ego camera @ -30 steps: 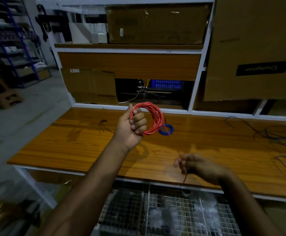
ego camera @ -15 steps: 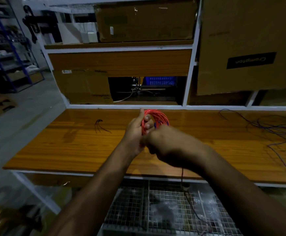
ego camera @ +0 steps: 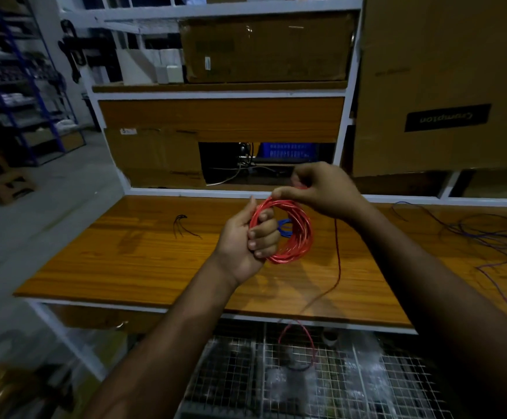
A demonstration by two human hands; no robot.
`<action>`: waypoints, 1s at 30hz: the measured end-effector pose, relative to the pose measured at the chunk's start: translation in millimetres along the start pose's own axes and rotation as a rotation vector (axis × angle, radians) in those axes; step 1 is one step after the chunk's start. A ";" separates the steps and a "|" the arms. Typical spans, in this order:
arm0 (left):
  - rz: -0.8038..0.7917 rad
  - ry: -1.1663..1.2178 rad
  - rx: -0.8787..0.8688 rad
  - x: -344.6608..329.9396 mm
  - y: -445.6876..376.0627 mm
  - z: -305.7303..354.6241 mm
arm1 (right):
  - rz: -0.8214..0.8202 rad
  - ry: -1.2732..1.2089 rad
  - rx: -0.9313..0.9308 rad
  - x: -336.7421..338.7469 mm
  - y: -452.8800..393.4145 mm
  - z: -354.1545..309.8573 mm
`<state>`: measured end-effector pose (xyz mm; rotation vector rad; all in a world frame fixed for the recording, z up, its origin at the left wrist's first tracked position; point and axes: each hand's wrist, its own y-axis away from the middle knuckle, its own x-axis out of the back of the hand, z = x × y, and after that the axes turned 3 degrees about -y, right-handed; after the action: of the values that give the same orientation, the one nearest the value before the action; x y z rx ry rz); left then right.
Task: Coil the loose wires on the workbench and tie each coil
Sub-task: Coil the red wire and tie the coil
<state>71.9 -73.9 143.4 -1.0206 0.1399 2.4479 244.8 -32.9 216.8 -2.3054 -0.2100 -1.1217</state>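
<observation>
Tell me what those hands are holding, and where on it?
Both hold the red coil. The left hand has its grip round the coil's left side; the right hand pinches the wire at the coil's top.

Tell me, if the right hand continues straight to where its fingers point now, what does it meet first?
The right hand points leftward over the red coil; its way looks free, though depth is unclear.

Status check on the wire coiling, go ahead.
Left hand grips red coil. Right hand pinches wire at coil's top. Red tail hangs off workbench, uncoiled. Nothing blocking.
</observation>
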 end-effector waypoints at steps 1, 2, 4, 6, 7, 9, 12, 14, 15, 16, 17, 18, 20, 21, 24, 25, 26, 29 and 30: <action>-0.021 -0.003 -0.006 0.6 0.8 2.5 | -0.073 -0.188 -0.043 -2.5 2.2 7.5; -0.035 -0.003 -0.014 1.7 1.7 4.7 | -0.135 -0.347 -0.082 -5.6 6.3 15.0; -0.043 0.023 -0.034 4.5 2.5 7.6 | -0.227 -0.553 -0.154 -12.8 18.4 32.6; -0.027 0.089 -0.067 8.2 2.2 10.4 | -0.295 -0.673 -0.239 -23.9 34.3 51.6; -0.014 0.120 -0.093 10.6 1.5 12.3 | -0.335 -0.725 -0.294 -31.4 44.1 60.1; 0.031 0.154 -0.161 16.2 -0.9 18.5 | -0.417 -0.811 -0.392 -48.3 65.5 72.8; 0.140 0.144 -0.247 25.3 -5.0 32.1 | -0.512 -0.644 -0.429 -68.8 98.4 71.0; 0.206 0.114 -0.273 29.3 -6.8 38.8 | -0.535 -0.395 -0.393 -77.7 115.9 51.1; 0.238 0.089 -0.277 30.7 -7.8 39.5 | -0.535 -0.234 -0.362 -81.5 122.6 37.2; 0.267 0.060 -0.279 31.1 -8.6 38.4 | -0.528 -0.060 -0.321 -85.5 128.0 20.9; 0.292 0.036 -0.278 30.9 -9.6 35.7 | -0.525 0.112 -0.273 -89.1 131.7 2.2; 0.313 0.023 -0.272 31.1 -10.3 31.9 | -0.520 0.228 -0.215 -91.3 133.8 -19.7; 0.332 0.012 -0.250 30.7 -10.8 24.7 | -0.485 0.332 -0.081 -89.7 132.0 -60.5; 0.330 0.004 -0.234 29.8 -10.1 22.2 | -0.445 0.339 -0.016 -87.1 127.7 -75.6; 0.328 -0.068 -0.205 29.5 -4.0 19.7 | -0.473 0.243 0.077 -68.1 104.1 -103.7; 0.340 -0.097 -0.192 31.1 -1.2 19.7 | -0.527 0.195 0.060 -60.9 95.6 -109.3; 0.351 -0.122 -0.171 32.1 3.4 20.4 | -0.586 0.189 0.036 -54.1 87.2 -114.0; 0.321 -0.219 -0.100 34.1 16.4 21.5 | -0.500 0.313 0.059 -35.4 61.0 -121.6; 0.313 -0.256 -0.086 32.9 21.0 21.6 | -0.413 0.324 0.084 -30.4 52.9 -123.7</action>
<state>28.3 -73.7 134.2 -0.7553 0.1164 2.8677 161.3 -141.6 232.4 -2.0190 -0.6139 -1.6353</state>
